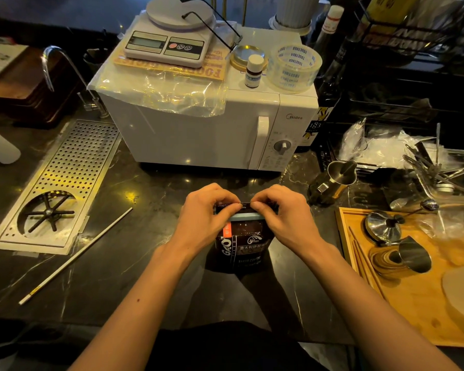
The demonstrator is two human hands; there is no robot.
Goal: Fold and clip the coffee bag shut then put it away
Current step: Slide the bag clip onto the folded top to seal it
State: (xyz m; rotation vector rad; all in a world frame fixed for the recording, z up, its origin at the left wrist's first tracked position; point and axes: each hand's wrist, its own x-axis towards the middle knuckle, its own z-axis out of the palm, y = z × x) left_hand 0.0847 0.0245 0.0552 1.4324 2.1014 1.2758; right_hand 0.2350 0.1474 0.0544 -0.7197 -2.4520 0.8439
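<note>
A dark glossy coffee bag (240, 247) with white lettering and an orange label stands upright on the black marble counter (145, 263), directly in front of the white Midea microwave (198, 129) and a little apart from it. Both hands meet at the top edge of the bag. The left hand (206, 215) has its fingers curled and pinched onto the left part of the bag's folded top; the right hand (284, 212) is closed in the same way on the right part, its fingertips nearly touching those of the left. Just below the fingers, a pale blue-green plastic clip bar (245, 216) lies across the bag's width, partly hidden by both hands; whether it is fully snapped closed cannot be told.

On top of the microwave sit a white digital kitchen scale (169, 41), a roll of clear printed tape (294, 66) and a small brown bottle with a white cap (253, 70). To the left of the microwave, a perforated steel drain tray (73, 170) is set into the counter, and a thin white stick (75, 255) lies diagonally on the counter in front of that tray. To the right of the microwave stands a small steel milk pitcher (340, 178), and further right and nearer the person a wooden tray (413, 303) carries metal cups and a lid
</note>
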